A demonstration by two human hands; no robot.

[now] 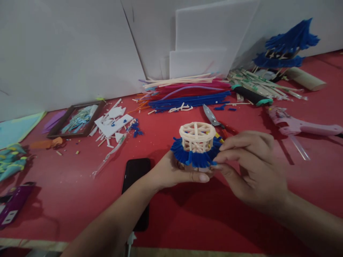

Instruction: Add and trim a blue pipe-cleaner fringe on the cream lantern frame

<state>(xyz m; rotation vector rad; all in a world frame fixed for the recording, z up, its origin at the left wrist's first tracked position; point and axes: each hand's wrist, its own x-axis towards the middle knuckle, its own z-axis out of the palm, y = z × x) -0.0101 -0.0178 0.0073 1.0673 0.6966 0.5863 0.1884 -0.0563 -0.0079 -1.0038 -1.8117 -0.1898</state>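
A small round pavilion model (197,137) has a cream pipe-cleaner frame with a spoked ring on top. A skirt of blue pipe-cleaner pieces (197,158) runs around it. My left hand (177,173) is wrapped round the model's lower part from below, thumb across the front; its other fingers are mostly hidden. At the right edge of the skirt, my right hand (249,167) pinches the blue fringe with thumb and fingertips. Just behind the model lie pliers (214,119) with red handles, partly covered by my right hand.
Pipe cleaners (190,94) in several colours lie along the wall. A pink glue gun (302,125) rests at right, below a larger blue-roofed model (286,46). A black phone (138,175) with a cable lies under my left forearm. White scraps (115,123) and a brown frame (75,119) lie left.
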